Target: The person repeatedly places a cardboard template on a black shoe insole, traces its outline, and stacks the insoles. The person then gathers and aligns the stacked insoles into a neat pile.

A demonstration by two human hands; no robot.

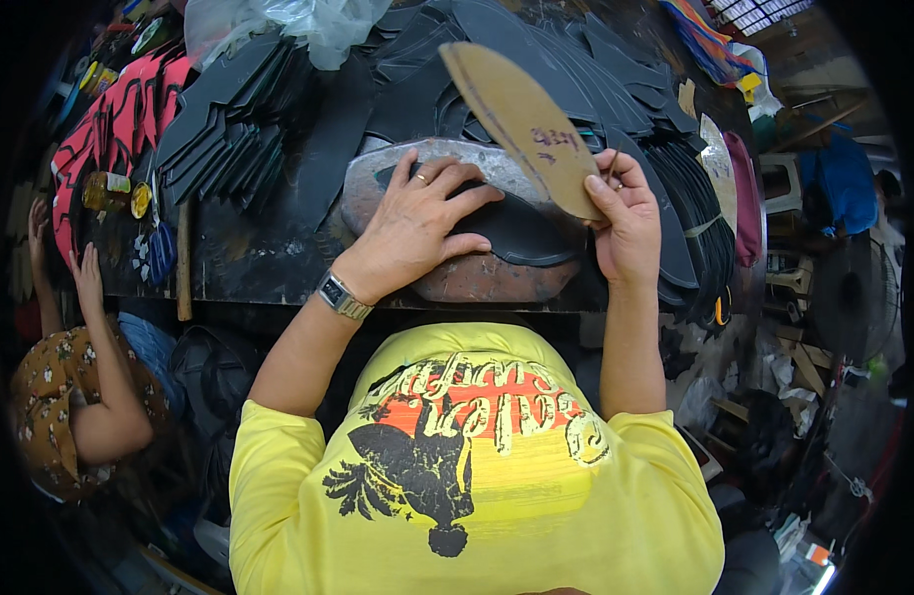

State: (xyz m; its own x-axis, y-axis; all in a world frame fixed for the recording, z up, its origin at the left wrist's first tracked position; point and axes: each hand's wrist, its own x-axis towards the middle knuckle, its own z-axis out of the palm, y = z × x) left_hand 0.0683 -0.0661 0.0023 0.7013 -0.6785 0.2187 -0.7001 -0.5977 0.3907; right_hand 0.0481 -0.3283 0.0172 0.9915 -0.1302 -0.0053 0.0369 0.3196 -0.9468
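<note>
My left hand (pixel 417 218) lies with fingers spread on a black sole-shaped piece (pixel 528 234), pressing it to a worn grey and reddish slab (pixel 497 283). In my raised right hand (pixel 628 203) is a brown sole-shaped template (pixel 516 119) with handwriting on it, pinched by its lower end between thumb and fingers. It tilts up and to the left, above the slab's right side. A thin dark stick-like tool (pixel 617 151) seems to poke up from the same hand; its kind cannot be made out.
Black cut sheets (pixel 239 129) fan out in piles across the dark table's far side and right. Pink pieces (pixel 120 129), a jar (pixel 105 190), blue-handled scissors (pixel 161 248) and a wooden stick (pixel 184 263) lie left. Another person's arm (pixel 105 367) reaches in at far left.
</note>
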